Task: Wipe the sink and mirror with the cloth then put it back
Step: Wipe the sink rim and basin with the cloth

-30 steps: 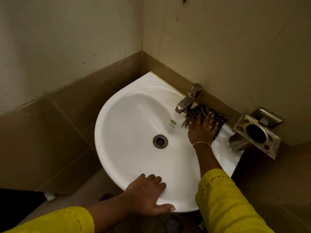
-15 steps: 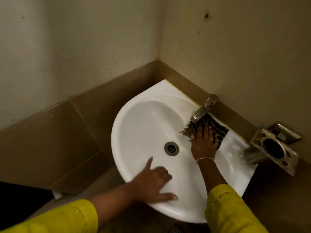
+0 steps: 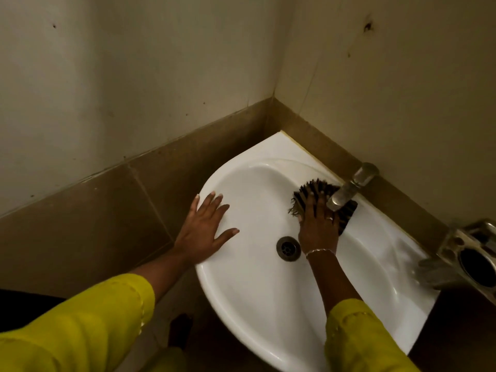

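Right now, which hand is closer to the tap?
Right. The right hand presses the striped cloth right beneath the tap; the left hand rests across the basin, on the sink's left rim.

No legible text, labels or numbers.

We find no readable lettering, brand mark, numeral or sign on any item in the head view. We checked the white sink (image 3: 268,304), the metal tap (image 3: 346,193), the dark striped cloth (image 3: 312,190), the metal holder (image 3: 467,261) at the right edge and both walls; each carries only plain finish, stains or tile joints. The ring and bracelet on the right hand (image 3: 318,226) are too small for us to tell whether they bear any engraving. The dim light and blur at the right edge limit what we can read there.
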### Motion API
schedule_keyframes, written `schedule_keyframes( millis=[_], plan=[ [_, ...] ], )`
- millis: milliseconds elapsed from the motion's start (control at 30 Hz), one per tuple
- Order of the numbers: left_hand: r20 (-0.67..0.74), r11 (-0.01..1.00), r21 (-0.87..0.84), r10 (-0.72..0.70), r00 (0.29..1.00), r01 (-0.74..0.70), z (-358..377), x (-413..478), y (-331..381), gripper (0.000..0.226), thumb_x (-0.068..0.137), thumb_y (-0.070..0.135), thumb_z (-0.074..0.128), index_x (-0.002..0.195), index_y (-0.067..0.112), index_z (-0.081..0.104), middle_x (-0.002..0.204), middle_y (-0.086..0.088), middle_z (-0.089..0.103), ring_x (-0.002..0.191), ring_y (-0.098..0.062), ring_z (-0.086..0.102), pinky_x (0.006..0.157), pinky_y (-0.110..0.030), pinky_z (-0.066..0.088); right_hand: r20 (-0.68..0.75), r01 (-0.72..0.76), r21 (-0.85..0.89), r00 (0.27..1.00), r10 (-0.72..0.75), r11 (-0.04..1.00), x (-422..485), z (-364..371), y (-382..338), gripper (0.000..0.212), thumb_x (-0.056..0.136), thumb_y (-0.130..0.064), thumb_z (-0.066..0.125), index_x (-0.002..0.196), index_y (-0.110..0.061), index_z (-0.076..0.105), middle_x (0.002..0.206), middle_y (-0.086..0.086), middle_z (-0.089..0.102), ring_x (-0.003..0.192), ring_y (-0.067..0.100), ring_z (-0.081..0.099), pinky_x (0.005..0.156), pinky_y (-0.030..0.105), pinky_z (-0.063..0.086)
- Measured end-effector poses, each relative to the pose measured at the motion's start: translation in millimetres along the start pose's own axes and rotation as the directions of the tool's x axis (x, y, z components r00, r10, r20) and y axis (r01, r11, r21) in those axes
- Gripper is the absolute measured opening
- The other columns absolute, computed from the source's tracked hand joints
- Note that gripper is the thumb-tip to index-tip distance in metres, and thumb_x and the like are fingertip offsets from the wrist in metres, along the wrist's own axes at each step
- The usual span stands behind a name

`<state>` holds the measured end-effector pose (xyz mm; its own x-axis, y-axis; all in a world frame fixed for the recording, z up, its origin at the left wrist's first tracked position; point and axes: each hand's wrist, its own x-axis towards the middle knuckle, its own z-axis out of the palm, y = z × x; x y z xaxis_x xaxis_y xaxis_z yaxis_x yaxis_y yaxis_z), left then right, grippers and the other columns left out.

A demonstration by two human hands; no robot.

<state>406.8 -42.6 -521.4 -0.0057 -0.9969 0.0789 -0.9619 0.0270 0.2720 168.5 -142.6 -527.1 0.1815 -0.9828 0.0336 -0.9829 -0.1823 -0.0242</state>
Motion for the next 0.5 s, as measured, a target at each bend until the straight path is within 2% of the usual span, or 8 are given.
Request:
schedule_keyframes(
  millis=[67, 133, 167, 267, 400, 500],
  plan=[
    [-0.004, 1.0, -0.005, 0.004, 1.0, -0.004, 0, 1, -1, 0.083, 0.086, 0.07, 0.01, 0.13, 0.011, 0.048, 0.145, -0.014, 0.04, 0.139, -0.028, 0.028, 0.113, -0.035, -0.006, 0.004, -0.007, 0.028, 1.0, 0.007, 1.0, 25, -2, -9, 0.063, 0.084, -0.021, 0.064, 0.138, -0.004, 0.037, 0.142, 0.029, 0.035, 0.131, 0.045, 0.033, 0.099, 0.067, 0.032],
    [-0.013, 1.0, 0.004, 0.018, 1.0, -0.018, 1, 1, -2, 0.084, 0.085, 0.071, 0.011, 0.133, 0.011, 0.045, 0.147, -0.014, 0.036, 0.14, -0.027, 0.025, 0.113, -0.033, -0.007, 0.074, -0.046, 0.046, 0.996, 0.042, 0.998, 49, -7, -14, 0.06, 0.096, -0.032, 0.041, 0.147, -0.013, 0.016, 0.154, 0.022, 0.009, 0.142, 0.037, 0.007, 0.111, 0.061, 0.012],
    [-0.012, 1.0, 0.004, 0.017, 1.0, -0.017, 2, 1, -3, 0.085, 0.085, 0.072, 0.012, 0.134, 0.011, 0.044, 0.147, -0.014, 0.035, 0.14, -0.027, 0.025, 0.113, -0.033, -0.007, 0.086, -0.059, 0.075, 0.995, 0.053, 0.995, 60, -8, -16, 0.059, 0.097, -0.035, 0.036, 0.147, -0.015, 0.012, 0.154, 0.022, 0.001, 0.143, 0.036, 0.0, 0.113, 0.058, 0.007],
    [-0.024, 1.0, -0.004, 0.008, 1.0, -0.008, 4, 1, -4, 0.085, 0.084, 0.072, 0.014, 0.137, 0.01, 0.038, 0.149, -0.013, 0.032, 0.14, -0.026, 0.021, 0.114, -0.034, -0.005, 0.045, -0.079, 0.141, 0.996, 0.073, 0.987, 77, -12, -23, 0.056, 0.097, -0.034, 0.034, 0.147, -0.016, 0.015, 0.155, 0.02, 0.001, 0.143, 0.034, 0.001, 0.112, 0.052, 0.008],
    [-0.073, 0.997, -0.074, -0.008, 0.997, 0.003, 7, 0, -4, 0.087, 0.083, 0.074, 0.016, 0.145, 0.013, 0.009, 0.154, -0.008, 0.015, 0.144, -0.02, 0.007, 0.116, -0.034, -0.002, 0.015, 0.01, 0.109, 1.0, -0.012, 0.994, 91, -8, -41, 0.053, 0.098, -0.034, 0.029, 0.147, -0.02, 0.016, 0.157, 0.013, 0.004, 0.144, 0.028, 0.002, 0.112, 0.048, 0.012],
    [-0.099, 0.994, -0.105, -0.021, 0.995, 0.011, 7, 0, -4, 0.086, 0.084, 0.072, 0.016, 0.144, 0.013, 0.0, 0.155, -0.008, 0.008, 0.144, -0.019, 0.003, 0.116, -0.031, -0.004, -0.001, 0.117, 0.108, 0.993, -0.118, 0.987, 97, -4, -65, 0.061, 0.091, -0.045, 0.009, 0.147, -0.021, 0.017, 0.156, 0.011, 0.008, 0.144, 0.027, 0.005, 0.112, 0.047, 0.011]
  ],
)
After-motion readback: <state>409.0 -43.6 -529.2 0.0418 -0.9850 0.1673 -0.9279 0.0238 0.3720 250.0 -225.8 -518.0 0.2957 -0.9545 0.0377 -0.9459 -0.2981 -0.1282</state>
